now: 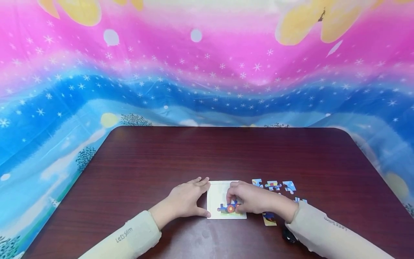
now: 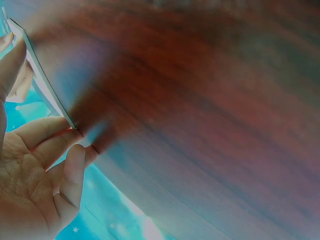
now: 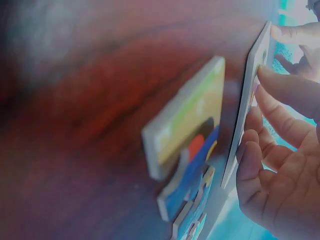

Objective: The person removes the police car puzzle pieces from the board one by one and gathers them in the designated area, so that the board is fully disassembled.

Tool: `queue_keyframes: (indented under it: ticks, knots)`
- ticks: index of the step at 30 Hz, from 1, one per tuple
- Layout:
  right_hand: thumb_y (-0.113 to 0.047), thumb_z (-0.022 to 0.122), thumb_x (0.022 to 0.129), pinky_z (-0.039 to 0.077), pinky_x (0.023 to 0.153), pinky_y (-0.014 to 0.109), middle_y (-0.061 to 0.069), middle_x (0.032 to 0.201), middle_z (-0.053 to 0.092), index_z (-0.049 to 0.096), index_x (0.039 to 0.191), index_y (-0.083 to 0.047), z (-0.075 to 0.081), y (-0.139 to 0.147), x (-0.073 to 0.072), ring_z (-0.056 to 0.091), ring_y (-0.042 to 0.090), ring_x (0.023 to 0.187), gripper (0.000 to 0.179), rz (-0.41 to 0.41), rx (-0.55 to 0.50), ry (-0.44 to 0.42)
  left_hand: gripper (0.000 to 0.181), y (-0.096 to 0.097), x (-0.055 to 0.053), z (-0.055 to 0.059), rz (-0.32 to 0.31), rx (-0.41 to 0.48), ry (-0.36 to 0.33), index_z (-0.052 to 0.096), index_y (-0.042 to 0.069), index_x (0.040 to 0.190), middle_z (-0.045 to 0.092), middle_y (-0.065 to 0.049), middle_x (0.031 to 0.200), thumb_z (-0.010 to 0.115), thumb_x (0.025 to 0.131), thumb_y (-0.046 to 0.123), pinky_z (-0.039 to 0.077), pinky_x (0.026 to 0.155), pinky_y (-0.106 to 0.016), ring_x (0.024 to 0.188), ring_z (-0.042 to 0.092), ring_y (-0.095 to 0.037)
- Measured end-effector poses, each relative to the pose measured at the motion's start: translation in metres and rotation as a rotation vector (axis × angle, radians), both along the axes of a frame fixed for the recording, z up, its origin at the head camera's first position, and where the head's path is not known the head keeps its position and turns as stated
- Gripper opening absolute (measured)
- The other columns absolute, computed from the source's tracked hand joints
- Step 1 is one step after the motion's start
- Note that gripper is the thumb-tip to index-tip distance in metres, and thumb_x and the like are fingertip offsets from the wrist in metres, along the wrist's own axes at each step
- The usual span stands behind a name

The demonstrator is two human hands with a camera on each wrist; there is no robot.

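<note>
A square white puzzle tray [image 1: 216, 192] lies on the table, with joined jigsaw pieces [image 1: 223, 209] showing part of a colourful picture along its near side. My left hand [image 1: 187, 198] spans the tray's left edge, thumb at the near corner and fairly straight fingers at the far corner. In the left wrist view the tray [image 2: 47, 85] is seen edge-on beside the fingers. Over the tray's right part, my right hand [image 1: 250, 198] has its thumb and curled fingers on a blue and red puzzle piece [image 1: 233, 205], partly hidden by them.
Several loose puzzle pieces lie right of the tray, among them a red and yellow one [image 1: 273, 185] and a blue one [image 1: 289, 186]. A yellow-edged piece [image 1: 270, 220] sits under the right forearm, near a black object [image 1: 289, 234]. A patterned curtain [image 1: 207, 72] hangs behind the dark wooden table [image 1: 145, 158].
</note>
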State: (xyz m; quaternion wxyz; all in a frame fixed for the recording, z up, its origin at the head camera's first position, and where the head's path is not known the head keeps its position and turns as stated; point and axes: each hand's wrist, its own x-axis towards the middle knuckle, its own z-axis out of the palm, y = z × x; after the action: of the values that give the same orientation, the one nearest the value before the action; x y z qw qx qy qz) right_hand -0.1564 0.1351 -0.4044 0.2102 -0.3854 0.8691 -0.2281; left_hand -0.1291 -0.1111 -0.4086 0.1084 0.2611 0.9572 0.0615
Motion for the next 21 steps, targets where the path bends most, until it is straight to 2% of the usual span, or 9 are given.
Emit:
queue_keyframes:
  ticks: [13,21]
  knots:
    - [-0.006,0.079,0.078,0.045,0.078,0.024,-0.011,0.087,0.052,0.064,0.087,-0.020,-0.0001,-0.0017,0.0025,0.046,0.006,0.088,0.022,0.015,0.022,0.046,0.094,-0.0006,-0.0002,-0.0022,0.002,0.013,0.001,0.050,0.010,0.146,0.044,-0.003,0.156,0.077,0.073,0.063,0.047,0.108,-0.044,0.144,0.043,-0.025]
    - [-0.007,0.078,0.080,0.043,0.076,0.023,-0.011,0.086,0.052,0.064,0.088,-0.019,0.0009,-0.0030,0.0025,0.045,0.006,0.085,0.020,0.006,0.034,0.033,0.094,-0.0008,0.0000,-0.0013,0.005,0.021,-0.004,0.051,0.010,0.146,0.044,-0.004,0.156,0.078,0.073,0.063,0.046,0.109,-0.045,0.144,0.043,-0.026]
